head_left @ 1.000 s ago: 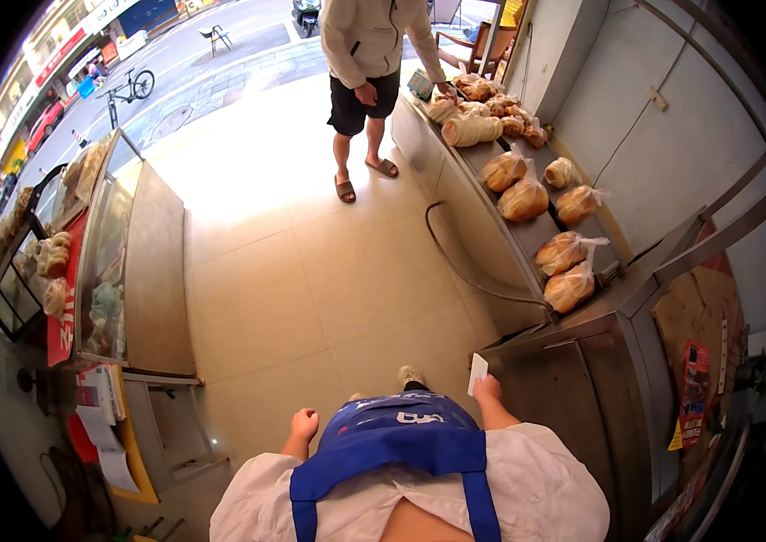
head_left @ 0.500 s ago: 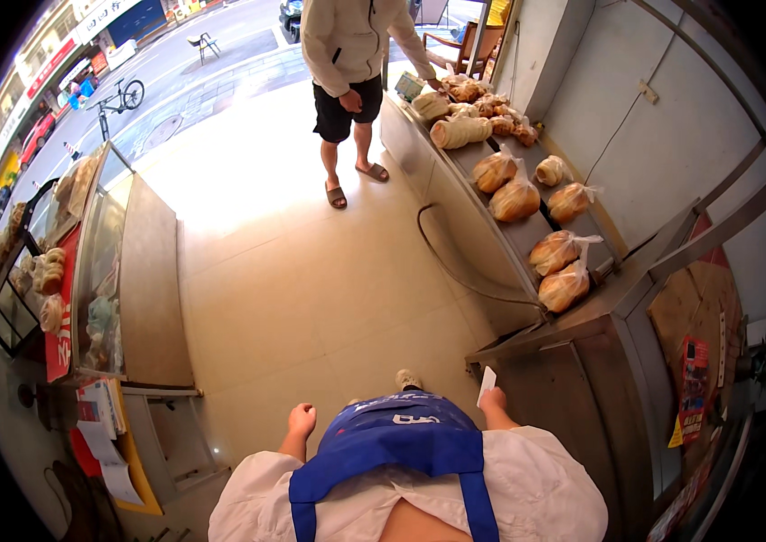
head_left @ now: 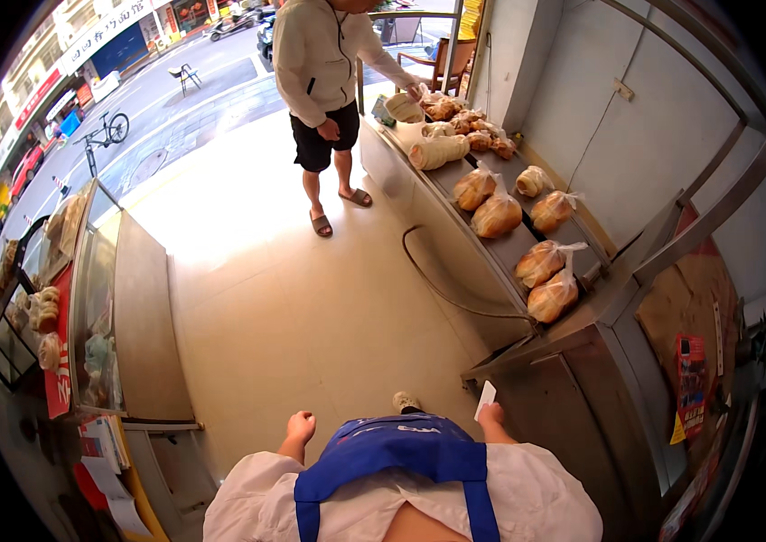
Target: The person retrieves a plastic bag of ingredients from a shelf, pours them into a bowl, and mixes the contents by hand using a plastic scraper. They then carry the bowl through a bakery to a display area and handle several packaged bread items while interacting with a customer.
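Low at my right side, my right hand (head_left: 493, 415) is closed round a thin white card-like rectangle (head_left: 485, 398), which sticks up past the fingers. My left hand (head_left: 301, 426) hangs at my other side, its fingers loosely curled, and nothing shows in them. Between the two hands is my blue apron (head_left: 401, 449). The nearest thing to the right hand is a metal cabinet (head_left: 573, 406). Beyond it, bagged bread loaves (head_left: 553, 296) lie on a sloping display counter (head_left: 505, 248).
A person in a light jacket (head_left: 320, 63) stands across the counter's far end, one hand over the buns (head_left: 442, 107) there. To my left are a glass display case (head_left: 98, 316) and a stand of papers (head_left: 116, 474). A hose (head_left: 437, 285) loops along the counter front. Tiled floor leads to the street.
My view has shifted, so the person and counter sit lower and more to the left. Both my hands stay low, and the right one still holds the white rectangle.
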A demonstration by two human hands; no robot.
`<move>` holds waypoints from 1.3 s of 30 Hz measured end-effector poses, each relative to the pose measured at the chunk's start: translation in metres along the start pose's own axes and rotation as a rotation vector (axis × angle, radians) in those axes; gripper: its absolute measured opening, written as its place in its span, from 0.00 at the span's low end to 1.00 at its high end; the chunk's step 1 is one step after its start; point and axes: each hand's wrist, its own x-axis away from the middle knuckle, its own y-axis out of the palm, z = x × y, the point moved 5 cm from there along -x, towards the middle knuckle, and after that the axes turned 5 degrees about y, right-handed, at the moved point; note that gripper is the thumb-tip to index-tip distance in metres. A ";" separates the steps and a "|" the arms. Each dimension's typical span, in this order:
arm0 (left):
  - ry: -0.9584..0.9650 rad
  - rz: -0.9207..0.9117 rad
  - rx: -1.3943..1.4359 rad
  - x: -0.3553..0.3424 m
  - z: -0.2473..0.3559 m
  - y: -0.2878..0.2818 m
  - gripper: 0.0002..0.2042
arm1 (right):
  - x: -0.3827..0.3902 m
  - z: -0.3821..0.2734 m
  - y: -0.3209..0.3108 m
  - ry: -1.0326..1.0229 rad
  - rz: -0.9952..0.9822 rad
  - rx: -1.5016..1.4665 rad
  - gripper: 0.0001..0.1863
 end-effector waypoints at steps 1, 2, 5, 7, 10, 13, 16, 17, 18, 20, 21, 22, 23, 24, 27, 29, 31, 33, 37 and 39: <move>0.007 0.002 0.014 -0.003 0.007 -0.001 0.16 | -0.004 0.004 0.002 0.011 0.008 -0.034 0.18; 0.009 0.005 0.029 -0.006 0.012 0.000 0.16 | -0.007 0.007 0.004 0.006 0.005 -0.023 0.18; 0.008 0.016 0.059 -0.009 0.022 0.003 0.15 | -0.016 0.013 0.010 -0.006 -0.005 0.029 0.18; 0.009 0.032 0.066 -0.011 0.024 0.005 0.15 | -0.023 0.012 0.012 -0.006 -0.015 0.086 0.18; 0.001 0.057 0.068 -0.009 0.015 0.010 0.15 | -0.030 0.004 0.014 -0.038 0.000 0.123 0.17; -0.047 0.070 0.075 -0.003 0.004 0.007 0.15 | -0.028 -0.014 0.008 -0.076 -0.037 0.126 0.18; -0.093 0.080 0.064 0.006 -0.008 0.003 0.14 | -0.031 -0.034 0.006 -0.100 -0.059 0.073 0.18; -0.100 0.077 0.048 0.009 -0.011 0.002 0.14 | -0.033 -0.042 0.005 -0.131 -0.056 0.069 0.18; -0.107 0.074 0.032 0.012 -0.014 0.002 0.14 | -0.034 -0.051 0.005 -0.161 -0.052 0.064 0.18; -0.126 0.087 0.038 0.020 -0.018 0.003 0.14 | -0.036 -0.065 0.004 -0.205 -0.048 0.067 0.18; -0.134 0.094 0.041 0.023 -0.020 0.005 0.14 | -0.036 -0.073 0.003 -0.219 -0.047 0.074 0.18; -0.142 0.100 0.052 0.025 -0.021 0.006 0.14 | -0.036 -0.077 0.003 -0.233 -0.046 0.082 0.18; -0.146 0.105 0.064 0.027 -0.020 0.008 0.14 | -0.039 -0.079 0.004 -0.243 -0.037 0.085 0.18; -0.150 0.110 0.076 0.027 -0.019 0.009 0.14 | -0.042 -0.081 0.005 -0.252 -0.029 0.089 0.18; -0.165 0.125 0.104 0.028 -0.016 0.012 0.14 | -0.046 -0.084 0.004 -0.249 -0.024 0.085 0.17; -0.180 0.142 0.122 0.027 -0.019 0.016 0.14 | -0.048 -0.083 0.004 -0.237 -0.026 0.085 0.17; -0.190 0.153 0.138 0.028 -0.022 0.019 0.14 | -0.052 -0.078 0.007 -0.226 -0.026 0.092 0.17; -0.179 0.150 0.144 0.027 -0.017 0.019 0.14 | -0.063 -0.066 0.010 -0.187 -0.021 0.089 0.16; -0.181 0.137 0.142 0.027 -0.019 0.021 0.15 | -0.072 -0.055 0.015 -0.185 0.015 0.082 0.16; -0.189 0.138 0.134 0.030 -0.027 0.024 0.15 | -0.066 -0.055 0.014 -0.198 0.011 0.086 0.16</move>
